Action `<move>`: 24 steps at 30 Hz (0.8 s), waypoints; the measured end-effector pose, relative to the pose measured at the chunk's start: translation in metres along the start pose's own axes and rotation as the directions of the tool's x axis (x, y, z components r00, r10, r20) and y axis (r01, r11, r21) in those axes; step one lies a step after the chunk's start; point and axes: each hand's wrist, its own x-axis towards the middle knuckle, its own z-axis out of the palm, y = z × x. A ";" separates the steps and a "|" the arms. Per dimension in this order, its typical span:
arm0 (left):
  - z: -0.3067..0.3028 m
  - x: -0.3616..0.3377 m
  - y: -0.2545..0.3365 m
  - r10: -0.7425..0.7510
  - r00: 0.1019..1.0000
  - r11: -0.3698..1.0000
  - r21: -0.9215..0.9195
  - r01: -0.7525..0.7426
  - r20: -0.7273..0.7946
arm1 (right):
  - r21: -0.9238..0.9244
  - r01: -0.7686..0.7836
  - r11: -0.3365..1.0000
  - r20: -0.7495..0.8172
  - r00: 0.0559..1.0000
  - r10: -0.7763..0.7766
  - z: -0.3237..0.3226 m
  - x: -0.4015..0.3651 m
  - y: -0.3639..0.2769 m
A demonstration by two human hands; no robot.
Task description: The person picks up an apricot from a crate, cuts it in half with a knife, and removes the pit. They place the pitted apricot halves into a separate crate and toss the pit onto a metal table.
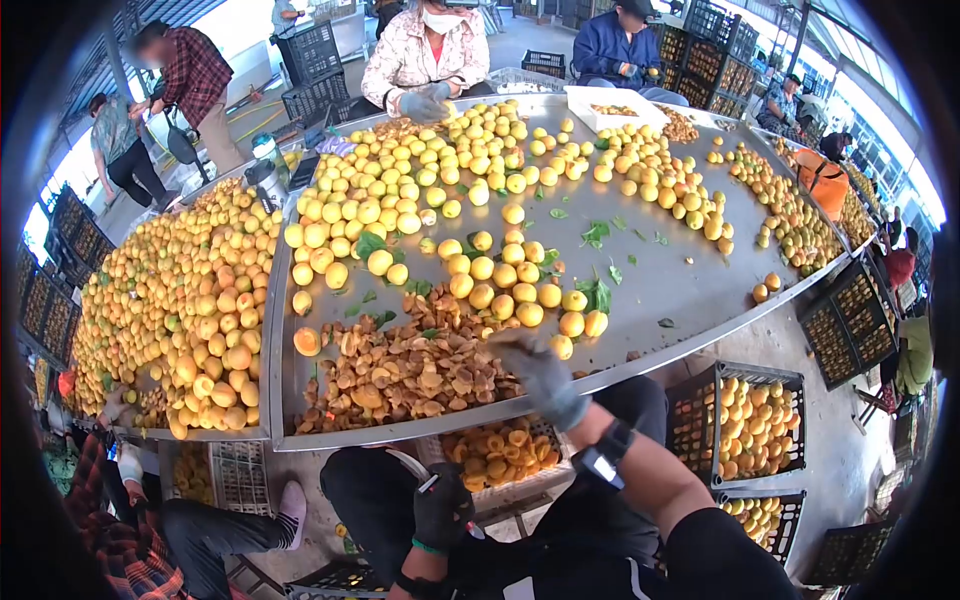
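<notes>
My right hand (540,375), in a grey glove with a watch at the wrist, reaches over the metal table's near edge. Its blurred fingertips are at the right side of a heap of brown-orange fruit pieces (410,365). My left hand (441,510), in a black glove, is low over my lap, its fingers wrapped round a small tool with a whitish end (428,484). Whole yellow fruit (520,290) lies just beyond the heap, with green leaves among it. Below the table edge, a crate holds cut orange fruit halves (500,452).
A metal rim (420,432) runs along the table's near side. Black crates of fruit (750,425) stand at the right. Across the table sits a person in gloves (425,60); another person's leg (220,535) is at lower left. More fruit (190,310) covers the left table.
</notes>
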 end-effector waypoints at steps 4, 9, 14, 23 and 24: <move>0.001 0.004 -0.004 -0.046 0.999 0.992 0.118 0.044 0.021 | -0.868 -0.056 0.494 -0.108 0.991 -0.078 -0.098 0.024 -0.040; 0.003 0.015 -0.011 0.117 0.984 0.829 0.532 -0.173 0.138 | -0.978 -0.208 -0.006 -0.207 0.970 0.129 -0.159 0.022 -0.023; 0.020 0.013 -0.014 -0.100 0.995 0.907 0.410 0.095 -0.009 | -0.956 -0.228 0.183 -0.218 0.973 0.073 -0.159 0.044 -0.010; 0.031 0.015 -0.007 -0.185 0.982 0.750 0.641 0.160 -0.029 | 0.351 0.065 0.934 -0.118 0.993 -0.024 -0.089 -0.014 -0.050; 0.027 0.018 -0.011 -0.178 0.983 0.752 0.639 0.163 -0.042 | 0.499 -0.005 0.866 0.019 1.000 -0.005 -0.076 -0.027 -0.056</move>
